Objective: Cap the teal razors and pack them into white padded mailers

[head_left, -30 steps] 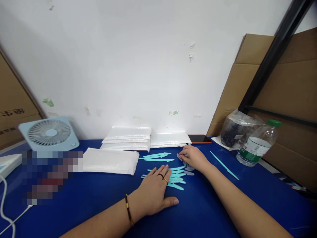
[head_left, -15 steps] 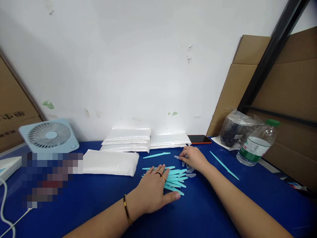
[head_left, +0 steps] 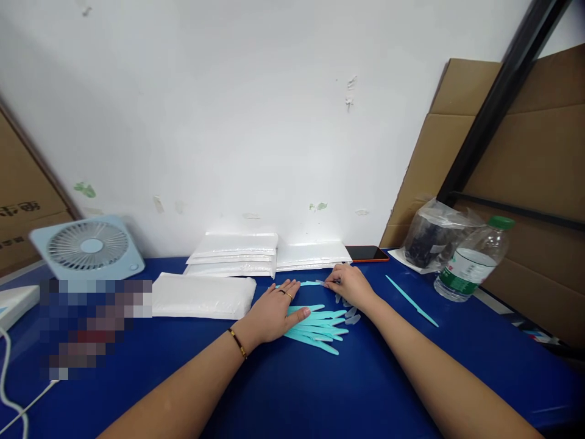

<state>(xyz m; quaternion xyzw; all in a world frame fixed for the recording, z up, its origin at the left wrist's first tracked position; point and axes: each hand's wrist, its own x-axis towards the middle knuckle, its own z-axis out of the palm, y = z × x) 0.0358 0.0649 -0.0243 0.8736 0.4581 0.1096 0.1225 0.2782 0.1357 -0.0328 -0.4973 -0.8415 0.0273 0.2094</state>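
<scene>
Left hand [head_left: 273,314] flat, palm down, fingers extended, gripping nothing; its fingertips reach over the left part of one thin turquoise plastic stick [head_left: 311,283]. Right hand [head_left: 351,286] pinches a small translucent plastic piece [head_left: 320,282] between thumb and fingertips at that stick's right end; cannot tell whether the piece is around the tip or only against it.

Status (judged): partway, one pairing in progress. Several loose translucent plastic pieces [head_left: 353,319] lie just below the right hand, apparently unpaired. A fanned pile of turquoise plastic sticks [head_left: 322,323] sits between the hands, its left ends partly hidden by the left; finished or not, unclear. One lone turquoise stick [head_left: 411,300] lies beyond the right forearm, apart, on the blue tabletop [head_left: 283,402].
</scene>
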